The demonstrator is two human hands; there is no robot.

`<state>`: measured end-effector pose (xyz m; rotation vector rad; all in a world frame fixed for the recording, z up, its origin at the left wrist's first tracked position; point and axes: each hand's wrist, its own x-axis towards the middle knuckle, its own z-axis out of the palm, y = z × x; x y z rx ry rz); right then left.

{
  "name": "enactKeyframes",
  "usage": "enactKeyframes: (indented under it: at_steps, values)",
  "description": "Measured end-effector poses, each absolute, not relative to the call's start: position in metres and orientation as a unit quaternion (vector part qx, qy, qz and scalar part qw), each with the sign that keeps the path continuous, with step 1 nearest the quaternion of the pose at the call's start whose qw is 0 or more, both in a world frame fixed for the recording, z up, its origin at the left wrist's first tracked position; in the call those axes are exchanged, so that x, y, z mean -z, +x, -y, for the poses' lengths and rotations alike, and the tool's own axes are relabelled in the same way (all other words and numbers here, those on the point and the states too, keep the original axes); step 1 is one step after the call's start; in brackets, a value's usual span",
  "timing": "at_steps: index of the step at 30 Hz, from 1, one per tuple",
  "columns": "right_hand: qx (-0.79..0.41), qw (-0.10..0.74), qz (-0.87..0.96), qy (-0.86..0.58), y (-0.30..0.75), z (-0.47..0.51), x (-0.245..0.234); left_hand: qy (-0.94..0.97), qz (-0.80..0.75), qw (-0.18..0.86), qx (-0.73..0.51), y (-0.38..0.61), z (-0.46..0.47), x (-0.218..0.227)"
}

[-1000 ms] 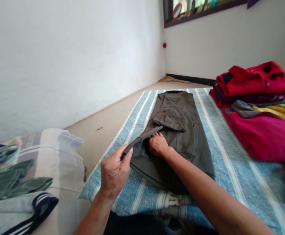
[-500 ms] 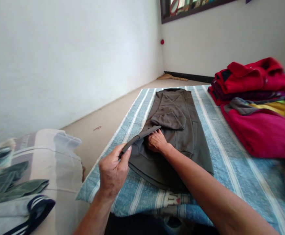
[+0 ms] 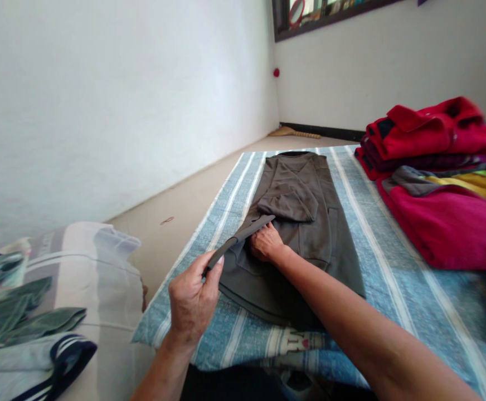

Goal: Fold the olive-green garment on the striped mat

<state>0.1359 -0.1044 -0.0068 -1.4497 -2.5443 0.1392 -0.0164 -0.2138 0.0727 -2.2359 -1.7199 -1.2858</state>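
A dark olive-brown jacket [image 3: 288,245] lies lengthwise on a blue-and-white striped cloth [image 3: 370,245], its collar at the far end and a sleeve folded across its upper part. My left hand [image 3: 195,295] pinches the jacket's raised left edge between thumb and fingers at the near end. Farther along that same edge, my right hand [image 3: 267,240] is closed at the fabric, under the lifted strip. Its fingers are partly hidden by the strip, and my right forearm crosses over the jacket's lower part.
Folded red clothes [image 3: 435,133] and a magenta garment [image 3: 456,223] are piled at the right. At lower left, green and grey clothes [image 3: 25,312] rest on a pale covered surface [image 3: 113,301]. White walls [image 3: 142,83] rise behind; a broom [image 3: 295,132] lies in the corner.
Both hands keep their hold in nearly the same place, and the jacket barely differs. The view has shifted very slightly.
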Motion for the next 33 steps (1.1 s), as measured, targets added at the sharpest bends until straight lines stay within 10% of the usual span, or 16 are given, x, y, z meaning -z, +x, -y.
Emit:
enactKeyframes:
  at_steps: [8, 26, 33]
  values:
    - [-0.019, 0.146, 0.851, -0.505, 0.136, 0.113, 0.012, -0.759, 0.525, -0.015, 0.385, -0.018, 0.218, -0.07]
    - [0.001, 0.195, 0.849, -0.49, 0.13, 0.106, 0.026, -0.744, 0.442, -0.497, 0.063, -0.038, 0.167, -0.096]
    - [0.009, 0.197, 0.844, -0.498, 0.125, 0.102, 0.034, -0.551, 0.728, -0.363, 0.187, -0.001, 0.061, -0.039]
